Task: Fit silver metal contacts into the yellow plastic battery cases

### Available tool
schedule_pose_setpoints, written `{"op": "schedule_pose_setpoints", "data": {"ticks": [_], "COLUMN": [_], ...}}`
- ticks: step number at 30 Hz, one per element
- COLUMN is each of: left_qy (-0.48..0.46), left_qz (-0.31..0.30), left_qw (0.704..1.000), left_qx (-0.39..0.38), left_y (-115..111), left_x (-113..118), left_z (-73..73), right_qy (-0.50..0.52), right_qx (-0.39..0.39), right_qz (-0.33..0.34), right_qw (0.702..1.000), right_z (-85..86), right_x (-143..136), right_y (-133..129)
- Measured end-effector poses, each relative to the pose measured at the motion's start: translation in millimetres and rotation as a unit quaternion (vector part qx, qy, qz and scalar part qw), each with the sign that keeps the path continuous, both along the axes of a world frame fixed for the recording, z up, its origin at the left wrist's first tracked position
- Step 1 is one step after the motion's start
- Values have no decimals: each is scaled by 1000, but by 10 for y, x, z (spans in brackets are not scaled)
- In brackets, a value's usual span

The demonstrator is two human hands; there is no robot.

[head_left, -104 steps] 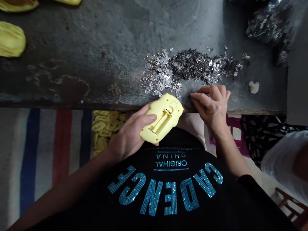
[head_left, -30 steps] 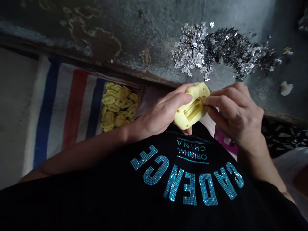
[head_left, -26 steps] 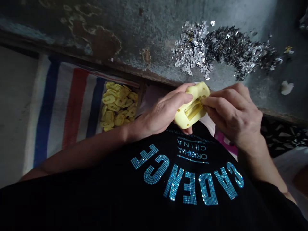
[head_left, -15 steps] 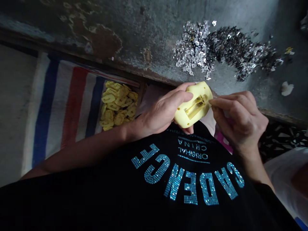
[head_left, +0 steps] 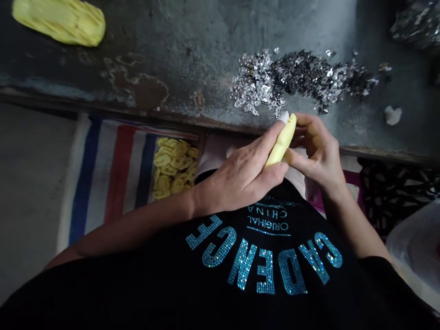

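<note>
Between my hands a pale yellow plastic casing (head_left: 282, 140) is tilted up on edge, so mostly its narrow side faces me. My left hand (head_left: 245, 167) is closed on it, fingers along the far side and thumb at the lower end. From the right, my right hand (head_left: 318, 149) grips it too, its fingers near the top and its thumb near the bottom. The battery compartment is turned out of sight. Just beyond my hands, on the metal bench (head_left: 192, 55), lies a heap of small shiny metal contact pieces (head_left: 299, 73).
A box of yellow plastic parts (head_left: 175, 167) sits left of my body beside a striped woven sheet (head_left: 118, 169). A yellow bundle (head_left: 60, 20) lies at the bench's far left. A clear bag (head_left: 417, 23) is at far right, a small white lump (head_left: 392, 115) nearer.
The casing has turned from showing its battery compartment to standing on edge. My right hand has moved from a pinch beside it to gripping it. The view has shifted, revealing the yellow bundle.
</note>
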State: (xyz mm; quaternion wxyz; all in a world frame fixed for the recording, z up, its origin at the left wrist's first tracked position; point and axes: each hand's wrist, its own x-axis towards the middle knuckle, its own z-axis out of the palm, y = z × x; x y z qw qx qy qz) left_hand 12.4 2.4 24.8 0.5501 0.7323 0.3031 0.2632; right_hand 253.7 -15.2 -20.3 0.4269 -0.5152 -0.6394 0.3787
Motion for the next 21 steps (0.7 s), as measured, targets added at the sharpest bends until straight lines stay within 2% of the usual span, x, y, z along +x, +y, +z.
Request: {"op": "schedule_pose_setpoints", "data": {"ticks": [2,4,7,12,15,18,21], "left_qy": [0,-6,-36,-105,-119,-117,-101], "left_qz": [-22,-37,-47,-37,-28,-14,44], "left_qw": [998,990,975,977,983,984,976], "left_qx": [-52,-136,-213,-180,-140,-134,-187], "left_y": [-11,-21,-25,-14,8,41,29], "left_x": [-36,-72,-85,-26,-54,-239,-677], "left_z": [27,41,36,4,-62,-163,-256], "right_qy": [53,93,90,44,38,22,-47], "right_qx": [19,41,73,156,166,157,153], "right_qz": [-24,-55,-97,-117,-129,-92,33], "right_qw": [998,993,989,980,977,983,987], "right_z": [-54,-89,-131,-226,-205,-73,111], "right_x": [-26,-50,-54,-9,-37,-106,-130], "right_y": [-65,-145,-252,-313,-298,-186,146]}}
